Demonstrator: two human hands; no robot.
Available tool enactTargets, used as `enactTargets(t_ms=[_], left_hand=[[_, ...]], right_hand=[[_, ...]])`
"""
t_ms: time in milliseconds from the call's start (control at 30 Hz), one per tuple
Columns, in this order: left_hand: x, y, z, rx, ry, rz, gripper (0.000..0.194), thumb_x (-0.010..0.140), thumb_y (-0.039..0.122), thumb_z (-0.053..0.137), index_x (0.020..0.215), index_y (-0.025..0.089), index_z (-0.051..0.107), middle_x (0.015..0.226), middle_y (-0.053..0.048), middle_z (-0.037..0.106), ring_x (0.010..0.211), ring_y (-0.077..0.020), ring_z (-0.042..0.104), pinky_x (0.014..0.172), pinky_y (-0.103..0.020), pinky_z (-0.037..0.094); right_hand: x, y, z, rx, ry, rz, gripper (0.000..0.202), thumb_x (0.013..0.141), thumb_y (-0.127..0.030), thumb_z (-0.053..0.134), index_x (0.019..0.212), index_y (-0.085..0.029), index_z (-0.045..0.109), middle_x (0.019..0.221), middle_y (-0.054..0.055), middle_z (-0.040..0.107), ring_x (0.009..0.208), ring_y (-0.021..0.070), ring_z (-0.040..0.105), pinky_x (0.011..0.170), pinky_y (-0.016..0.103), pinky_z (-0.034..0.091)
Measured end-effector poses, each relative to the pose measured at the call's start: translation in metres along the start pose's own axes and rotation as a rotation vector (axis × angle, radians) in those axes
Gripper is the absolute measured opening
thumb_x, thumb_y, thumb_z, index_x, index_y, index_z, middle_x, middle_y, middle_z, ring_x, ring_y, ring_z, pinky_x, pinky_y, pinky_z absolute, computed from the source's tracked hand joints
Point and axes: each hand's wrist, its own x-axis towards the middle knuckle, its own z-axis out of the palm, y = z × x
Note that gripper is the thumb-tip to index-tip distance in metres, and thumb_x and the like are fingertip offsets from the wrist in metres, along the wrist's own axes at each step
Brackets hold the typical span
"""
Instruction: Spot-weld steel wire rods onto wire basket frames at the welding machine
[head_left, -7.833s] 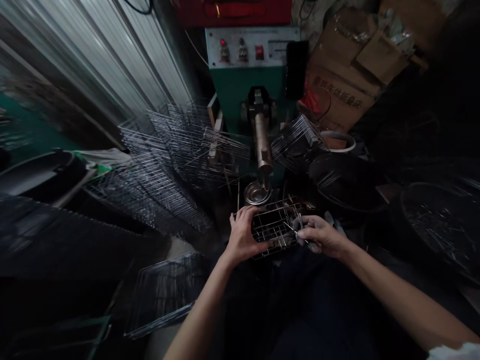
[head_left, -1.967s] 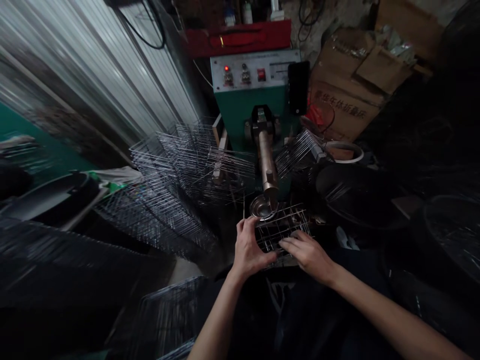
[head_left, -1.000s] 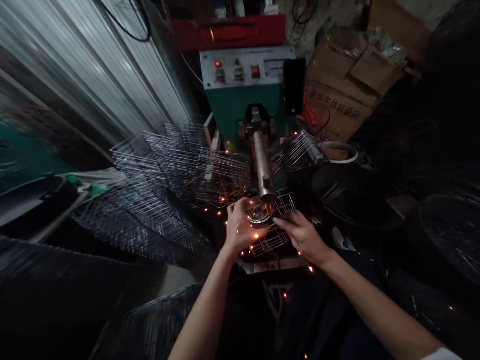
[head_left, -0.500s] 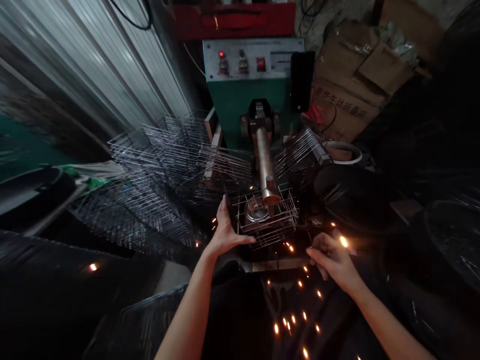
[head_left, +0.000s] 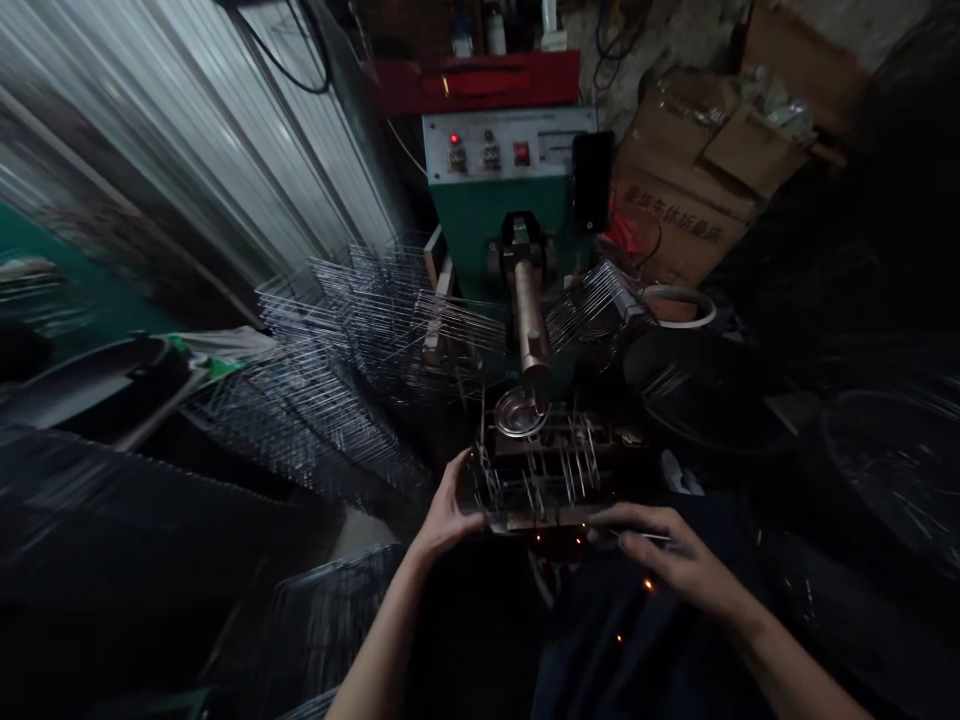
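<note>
A small wire rack (head_left: 536, 475) sits low in front of the green machine, blurred by motion. At its left side my left hand (head_left: 450, 515) has thumb and fingers closed round the rack's edge. My right hand (head_left: 660, 545) is at the rack's lower right corner, its thumb and fingers pinching a thin metal rod (head_left: 646, 536). Just behind the rack's near part is a round metal dish (head_left: 520, 412), under the tip of the machine's cylindrical arm (head_left: 530, 325). A few orange sparks fall below the hands.
The green machine (head_left: 472, 225) has a lit red lamp. Stacked wire racks (head_left: 330, 370) stand at the left. A dark round pan (head_left: 709, 390) lies at the right, with cardboard boxes (head_left: 675, 200) behind. A phone (head_left: 592, 182) hangs on the machine.
The rack has come down and toward me, away from the arm's tip. My left hand has moved down with it, and my right hand has moved nearer to the rack. Fewer sparks show.
</note>
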Motion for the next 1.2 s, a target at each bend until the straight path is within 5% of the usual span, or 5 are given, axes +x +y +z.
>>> enactTargets(t_ms=[167, 300, 433, 667, 1200], left_hand=[[-0.024, 0.055, 0.026, 0.345, -0.016, 0.091, 0.126, 0.053, 0.025, 0.083, 0.158, 0.027, 0.013, 0.145, -0.012, 0.045, 0.137, -0.036, 0.04, 0.114, -0.056, 0.037], [-0.009, 0.09, 0.051, 0.545, -0.014, 0.126, 0.133, 0.046, 0.022, 0.083, 0.158, 0.024, 0.012, 0.141, -0.013, 0.049, 0.137, -0.0401, 0.035, 0.113, -0.061, 0.036], [0.002, 0.109, 0.054, 0.567, 0.078, 0.155, 0.129, 0.049, 0.027, 0.083, 0.158, 0.024, 0.013, 0.139, -0.013, 0.05, 0.135, -0.0392, 0.038, 0.111, -0.059, 0.038], [0.019, 0.12, 0.052, 0.462, 0.168, 0.136, 0.127, 0.051, 0.022, 0.079, 0.158, 0.026, 0.01, 0.143, -0.011, 0.047, 0.135, -0.0356, 0.04, 0.105, -0.051, 0.047], [0.046, 0.112, 0.056, 0.414, 0.227, 0.162, 0.123, 0.052, 0.027, 0.081, 0.156, 0.026, 0.016, 0.14, -0.011, 0.048, 0.134, -0.0383, 0.04, 0.106, -0.054, 0.045]], right_hand=[[0.02, -0.009, 0.008, -0.266, -0.098, -0.119, 0.022, 0.1, -0.034, 0.059, 0.11, -0.022, 0.073, 0.099, 0.004, 0.073, 0.091, 0.0174, 0.068, 0.084, 0.03, 0.053], [0.052, 0.02, 0.015, -0.69, -0.092, -0.21, 0.016, 0.099, -0.022, 0.058, 0.103, -0.018, 0.073, 0.094, 0.005, 0.073, 0.09, 0.0186, 0.064, 0.083, 0.031, 0.051], [0.065, 0.045, 0.015, -1.163, -0.065, -0.39, 0.026, 0.096, -0.016, 0.06, 0.12, -0.013, 0.068, 0.104, 0.011, 0.073, 0.101, 0.0275, 0.06, 0.087, 0.041, 0.052], [0.071, 0.044, 0.002, -1.451, 0.046, -0.614, 0.035, 0.096, -0.01, 0.054, 0.129, -0.011, 0.065, 0.118, 0.012, 0.072, 0.11, 0.0289, 0.06, 0.088, 0.04, 0.054], [0.095, 0.051, -0.013, -1.389, 0.084, -0.568, 0.04, 0.094, -0.006, 0.051, 0.13, -0.017, 0.065, 0.12, 0.01, 0.072, 0.112, 0.0267, 0.062, 0.096, 0.044, 0.055]])
